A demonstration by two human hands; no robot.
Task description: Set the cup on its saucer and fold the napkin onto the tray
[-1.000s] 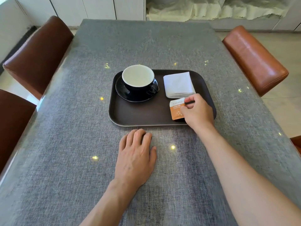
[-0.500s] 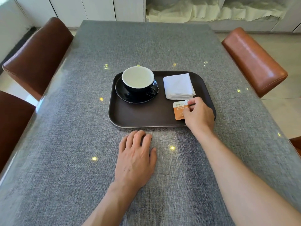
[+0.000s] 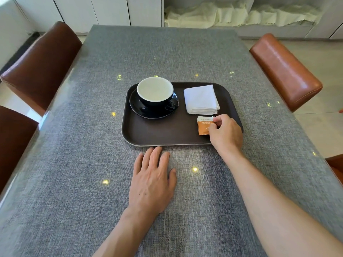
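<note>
Head view: your right hand (image 3: 225,133) pinches an orange sachet (image 3: 204,126) at the tray's (image 3: 157,138) near right corner, just nearer than the folded napkin (image 3: 201,99). Cup (image 3: 156,95) sits on saucer (image 3: 137,106), far left. Your left hand (image 3: 152,180) lies flat, empty, on the table (image 3: 74,164).

Domestic dining room: brown leather chairs (image 3: 42,65) are flanking a table (image 3: 167,52) that is wearing grey woven cloth, while white cabinets (image 3: 89,10) are lining the far wall.
</note>
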